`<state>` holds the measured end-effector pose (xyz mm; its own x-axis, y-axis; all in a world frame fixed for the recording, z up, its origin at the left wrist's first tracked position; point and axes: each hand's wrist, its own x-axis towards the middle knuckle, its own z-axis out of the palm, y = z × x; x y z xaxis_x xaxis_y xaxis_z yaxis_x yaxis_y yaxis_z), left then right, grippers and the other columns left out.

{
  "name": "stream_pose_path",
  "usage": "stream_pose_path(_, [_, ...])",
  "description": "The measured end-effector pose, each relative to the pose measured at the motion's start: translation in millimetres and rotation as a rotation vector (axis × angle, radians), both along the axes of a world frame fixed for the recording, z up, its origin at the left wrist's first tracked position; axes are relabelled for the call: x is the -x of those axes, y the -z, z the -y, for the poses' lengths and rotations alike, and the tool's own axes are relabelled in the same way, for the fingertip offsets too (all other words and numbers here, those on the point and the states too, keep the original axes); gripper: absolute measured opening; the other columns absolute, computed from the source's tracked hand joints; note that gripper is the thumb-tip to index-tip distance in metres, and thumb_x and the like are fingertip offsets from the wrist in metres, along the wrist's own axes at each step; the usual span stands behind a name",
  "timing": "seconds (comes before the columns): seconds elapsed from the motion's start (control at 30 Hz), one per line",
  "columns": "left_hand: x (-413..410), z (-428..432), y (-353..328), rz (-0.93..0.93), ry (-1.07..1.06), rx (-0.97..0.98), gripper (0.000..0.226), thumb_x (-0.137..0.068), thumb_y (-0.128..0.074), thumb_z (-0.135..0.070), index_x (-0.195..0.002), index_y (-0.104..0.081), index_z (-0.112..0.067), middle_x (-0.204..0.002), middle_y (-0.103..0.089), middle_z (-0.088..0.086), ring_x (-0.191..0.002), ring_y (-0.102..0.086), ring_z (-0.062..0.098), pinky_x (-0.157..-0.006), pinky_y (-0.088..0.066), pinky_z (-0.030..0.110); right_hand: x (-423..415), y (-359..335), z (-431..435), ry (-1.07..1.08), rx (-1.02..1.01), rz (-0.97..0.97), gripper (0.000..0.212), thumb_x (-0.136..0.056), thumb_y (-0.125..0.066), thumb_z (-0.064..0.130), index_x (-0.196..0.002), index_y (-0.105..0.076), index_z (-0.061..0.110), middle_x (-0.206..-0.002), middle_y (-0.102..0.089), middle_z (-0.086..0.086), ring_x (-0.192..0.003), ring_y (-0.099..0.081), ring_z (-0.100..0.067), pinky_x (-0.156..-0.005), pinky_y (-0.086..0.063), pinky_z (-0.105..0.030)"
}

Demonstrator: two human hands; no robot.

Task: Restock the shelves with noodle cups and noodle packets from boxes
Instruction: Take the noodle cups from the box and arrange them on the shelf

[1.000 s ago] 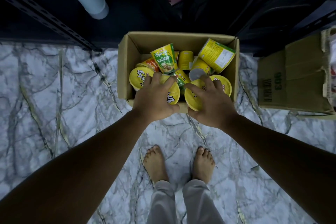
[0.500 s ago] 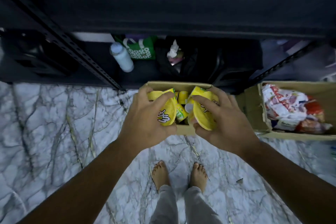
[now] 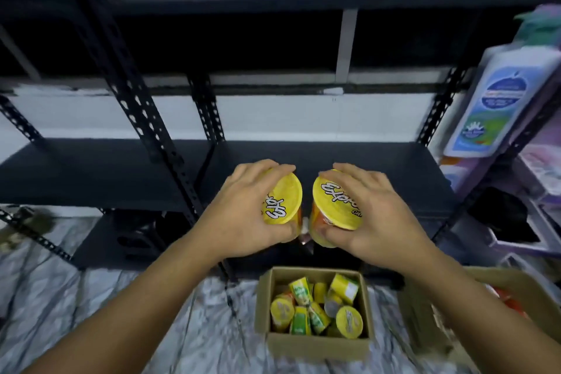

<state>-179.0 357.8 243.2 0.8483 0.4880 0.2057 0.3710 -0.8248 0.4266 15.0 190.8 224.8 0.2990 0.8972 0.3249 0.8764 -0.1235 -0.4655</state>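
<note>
Left hand grips left cup; right hand grips right cup, both before the shelf, above the box. Likely step: transfer. Next: stand both cups upright on the shelf.

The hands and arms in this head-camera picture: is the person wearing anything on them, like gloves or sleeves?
Nothing shows. The left hand and right hand are bare, without gloves, and I see no rings, watch or wristband. The left forearm and right forearm are uncovered to the picture's edge; no sleeve is in view.
</note>
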Motion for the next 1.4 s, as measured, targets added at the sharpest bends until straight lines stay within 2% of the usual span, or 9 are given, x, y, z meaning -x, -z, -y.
stream_pose_path(0.17, [0, -26, -74, 0.098, -0.006, -0.065, 0.094, -0.072, -0.083, -0.050, -0.153, -0.037, -0.044, -0.145, -0.032, -0.031, -0.140, -0.022, -0.001, -0.119, -0.028, 0.032, -5, -71, -29, -0.012, -0.104, 0.030, 0.077, -0.073, -0.078, 0.057, -0.142, -0.046, 0.049, -0.160, -0.028, 0.028, -0.139, -0.027, -0.006, -0.107, -0.032, -0.027])
stream_pose_path(0.33, [-1, -51, -134, 0.214, -0.010, -0.147, 0.091, -0.068, -0.076, -0.063, -0.151, -0.042, -0.044, -0.149, -0.036, -0.027, -0.138, -0.029, -0.002, -0.113, -0.031, 0.027, -7, -128, -53, -0.022, -0.270, 0.047, 0.071, -0.066, -0.067, 0.065, -0.134, -0.057, 0.049, -0.154, -0.037, 0.024, -0.135, -0.035, -0.009, -0.104, -0.031, -0.025])
stream_pose_path(0.47, [-1, -68, -181, 0.323, -0.024, -0.199, 0.081, -0.070, -0.079, -0.063, -0.143, -0.054, -0.041, -0.144, -0.043, -0.024, -0.131, -0.040, -0.001, -0.106, -0.033, 0.020, -9, -174, -69, -0.044, -0.382, 0.010, 0.061, -0.067, -0.070, 0.061, -0.125, -0.066, 0.042, -0.141, -0.043, 0.022, -0.129, -0.044, -0.007, -0.101, -0.045, -0.030])
stream_pose_path(0.63, [-5, -93, -230, 0.505, -0.046, -0.155, 0.068, -0.066, -0.080, -0.066, -0.127, -0.068, -0.039, -0.133, -0.051, -0.026, -0.120, -0.051, -0.009, -0.093, -0.042, 0.015, -15, -225, -96, -0.050, -0.445, 0.015, 0.050, -0.079, -0.080, 0.049, -0.125, -0.065, 0.036, -0.128, -0.047, 0.021, -0.116, -0.052, -0.002, -0.087, -0.053, -0.020])
stream_pose_path(0.7, [-11, -103, -244, 0.589, -0.064, -0.150, 0.063, -0.062, -0.078, -0.069, -0.117, -0.073, -0.038, -0.127, -0.056, -0.024, -0.116, -0.054, -0.010, -0.094, -0.045, 0.017, -19, -240, -109, -0.051, -0.465, -0.011, 0.052, -0.081, -0.081, 0.048, -0.127, -0.062, 0.034, -0.127, -0.049, 0.020, -0.115, -0.055, -0.004, -0.087, -0.055, -0.021])
stream_pose_path(0.87, [-28, -128, -272, 0.710, -0.096, -0.139, 0.041, -0.072, -0.088, -0.055, -0.105, -0.074, -0.036, -0.117, -0.062, -0.020, -0.109, -0.062, 0.001, -0.090, -0.058, 0.034, -38, -270, -148, -0.075, -0.538, -0.048, 0.045, -0.081, -0.081, 0.048, -0.121, -0.061, 0.037, -0.124, -0.053, 0.018, -0.111, -0.057, -0.001, -0.079, -0.052, -0.016])
stream_pose_path(0.97, [-42, -144, -289, 0.766, -0.141, -0.145, 0.039, -0.071, -0.087, -0.058, -0.101, -0.073, -0.037, -0.114, -0.063, -0.019, -0.105, -0.064, 0.003, -0.087, -0.060, 0.036, -49, -290, -171, -0.075, -0.549, -0.082, 0.048, -0.083, -0.080, 0.047, -0.124, -0.058, 0.036, -0.126, -0.052, 0.016, -0.111, -0.057, -0.006, -0.083, -0.055, -0.023])
stream_pose_path(1.23, [-78, -192, -318, 0.723, -0.242, -0.121, 0.036, -0.072, -0.085, -0.060, -0.094, -0.072, -0.035, -0.108, -0.064, -0.014, -0.099, -0.066, 0.006, -0.083, -0.062, 0.037, -76, -321, -231, -0.087, -0.533, -0.132, 0.047, -0.086, -0.080, 0.042, -0.126, -0.058, 0.031, -0.125, -0.054, 0.010, -0.109, -0.058, -0.012, -0.090, -0.058, -0.035])
stream_pose_path(1.4, [-83, -226, -315, 0.688, -0.279, -0.104, 0.035, -0.071, -0.087, -0.057, -0.093, -0.072, -0.034, -0.108, -0.062, -0.016, -0.098, -0.064, 0.004, -0.075, -0.058, 0.027, -89, -316, -272, -0.087, -0.489, -0.156, 0.044, -0.084, -0.082, 0.041, -0.120, -0.059, 0.034, -0.123, -0.053, 0.010, -0.110, -0.058, -0.013, -0.090, -0.059, -0.038])
